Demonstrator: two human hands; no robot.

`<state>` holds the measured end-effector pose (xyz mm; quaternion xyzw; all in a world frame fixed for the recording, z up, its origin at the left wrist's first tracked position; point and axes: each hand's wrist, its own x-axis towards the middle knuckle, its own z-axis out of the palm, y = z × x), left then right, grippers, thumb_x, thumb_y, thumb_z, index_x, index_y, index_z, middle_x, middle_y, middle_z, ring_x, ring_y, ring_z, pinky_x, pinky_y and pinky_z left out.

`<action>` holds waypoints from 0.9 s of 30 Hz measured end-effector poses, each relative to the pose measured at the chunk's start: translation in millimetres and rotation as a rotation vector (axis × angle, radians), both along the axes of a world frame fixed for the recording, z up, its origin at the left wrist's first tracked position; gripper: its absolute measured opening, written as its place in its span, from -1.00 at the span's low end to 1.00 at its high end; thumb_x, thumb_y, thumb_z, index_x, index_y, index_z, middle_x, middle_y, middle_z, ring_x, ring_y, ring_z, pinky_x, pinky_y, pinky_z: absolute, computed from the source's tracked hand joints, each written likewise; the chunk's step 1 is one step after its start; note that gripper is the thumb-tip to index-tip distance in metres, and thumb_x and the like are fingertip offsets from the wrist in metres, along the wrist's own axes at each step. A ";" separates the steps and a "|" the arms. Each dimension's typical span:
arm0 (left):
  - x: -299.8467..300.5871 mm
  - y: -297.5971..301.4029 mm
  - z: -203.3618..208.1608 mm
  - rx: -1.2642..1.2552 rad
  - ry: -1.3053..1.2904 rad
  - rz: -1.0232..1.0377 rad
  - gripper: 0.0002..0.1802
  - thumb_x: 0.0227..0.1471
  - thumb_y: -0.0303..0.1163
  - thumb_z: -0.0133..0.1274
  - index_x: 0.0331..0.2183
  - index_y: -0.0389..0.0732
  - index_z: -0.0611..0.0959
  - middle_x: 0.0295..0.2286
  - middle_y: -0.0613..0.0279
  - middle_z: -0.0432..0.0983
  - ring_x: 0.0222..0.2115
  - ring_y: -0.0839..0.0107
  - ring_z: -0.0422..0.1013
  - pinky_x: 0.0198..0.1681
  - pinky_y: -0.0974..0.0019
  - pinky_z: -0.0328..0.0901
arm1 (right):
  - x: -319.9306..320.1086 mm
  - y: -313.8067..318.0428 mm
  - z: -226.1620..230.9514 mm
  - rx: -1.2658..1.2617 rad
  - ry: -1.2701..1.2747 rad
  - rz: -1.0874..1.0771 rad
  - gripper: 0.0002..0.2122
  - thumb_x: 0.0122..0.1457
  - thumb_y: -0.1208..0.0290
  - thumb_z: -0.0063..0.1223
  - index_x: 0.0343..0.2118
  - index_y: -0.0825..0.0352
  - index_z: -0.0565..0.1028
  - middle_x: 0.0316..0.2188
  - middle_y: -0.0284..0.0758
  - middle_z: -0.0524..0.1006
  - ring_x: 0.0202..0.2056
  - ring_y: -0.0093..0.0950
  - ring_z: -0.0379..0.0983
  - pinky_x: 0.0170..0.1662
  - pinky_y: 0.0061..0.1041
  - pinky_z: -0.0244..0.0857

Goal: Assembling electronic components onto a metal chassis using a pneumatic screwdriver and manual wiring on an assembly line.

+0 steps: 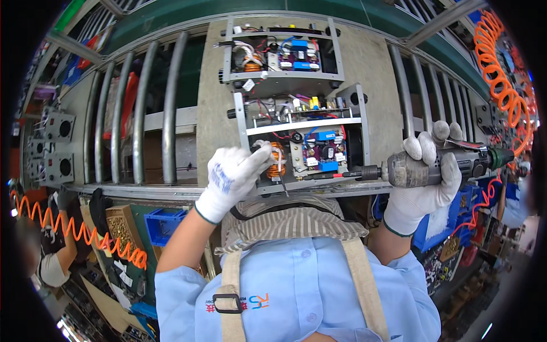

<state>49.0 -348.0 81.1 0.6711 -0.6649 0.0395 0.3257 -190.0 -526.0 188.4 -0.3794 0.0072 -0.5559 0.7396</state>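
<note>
My left hand (236, 174), in a white glove, has its fingers pinched together beside the copper coil (277, 161) in the nearer metal chassis (364, 142). What lies between those fingertips is hidden. My right hand (424, 196), gloved too, is wrapped round a dark power screwdriver (413, 168). The driver lies level, its long bit (336, 176) pointing left along the chassis's near edge, beside a circuit board (325, 149) with blue parts. Whether the bit's tip touches anything cannot be made out.
A second open chassis (285, 75) stands behind on the same grey board (370, 62). Metal rollers (171, 108) flank it on both sides. An orange coiled hose (493, 62) hangs at right. Blue bins (162, 225) sit below the rail; another person's arm (67, 245) shows at left.
</note>
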 end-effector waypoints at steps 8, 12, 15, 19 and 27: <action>-6.9 -62.0 -20.0 0.314 -0.103 -0.101 -0.59 -0.22 -0.34 0.29 -0.22 -0.09 0.59 -0.40 0.19 0.58 -0.36 0.23 0.55 -0.37 0.18 0.39 | 13.8 -0.3 -9.9 -0.166 0.148 -0.181 -0.55 0.21 0.43 -0.06 0.17 0.37 0.26 -0.01 -0.19 0.42 -0.34 -0.51 0.30 -0.21 -0.39 0.28; -17.1 -65.0 -19.3 0.329 -0.056 -0.015 -0.72 -0.17 -0.35 0.24 -0.30 -0.09 0.63 -0.45 0.19 0.59 -0.40 0.23 0.55 -0.39 0.17 0.38 | 32.7 -1.9 -24.3 -0.217 0.263 -0.240 -0.54 0.20 0.48 -0.05 0.18 0.38 0.26 0.02 -0.10 0.46 -0.32 -0.49 0.41 -0.18 -0.36 0.31; -21.9 -68.4 -18.5 0.288 0.001 0.057 -0.89 -0.09 -0.36 0.19 -0.41 -0.09 0.65 -0.54 0.17 0.58 -0.46 0.22 0.54 -0.40 0.17 0.38 | 41.8 -9.2 -34.9 -0.229 0.247 -0.151 -0.53 0.17 0.69 -0.05 0.16 0.35 0.23 -0.01 -0.05 0.45 -0.26 -0.41 0.51 -0.13 -0.30 0.44; -23.5 -69.9 -17.6 0.345 0.020 0.076 -0.93 -0.04 -0.35 0.15 -0.43 -0.10 0.65 -0.53 0.18 0.58 -0.46 0.22 0.54 -0.39 0.17 0.39 | 52.0 -9.3 -40.7 -0.193 0.247 -0.126 -0.55 0.15 0.74 -0.09 0.13 0.37 0.23 -0.06 0.00 0.45 -0.27 -0.40 0.52 -0.17 -0.34 0.48; -24.0 -67.9 -21.8 0.311 0.025 0.076 -0.85 -0.05 -0.29 0.23 -0.37 -0.06 0.65 -0.50 0.27 0.59 -0.43 0.27 0.54 -0.36 0.18 0.34 | 66.3 -1.0 -31.6 -0.332 0.330 -0.042 -0.60 0.04 0.70 0.05 -0.01 0.43 0.34 -0.13 -0.05 0.49 -0.34 -0.43 0.53 -0.22 -0.42 0.48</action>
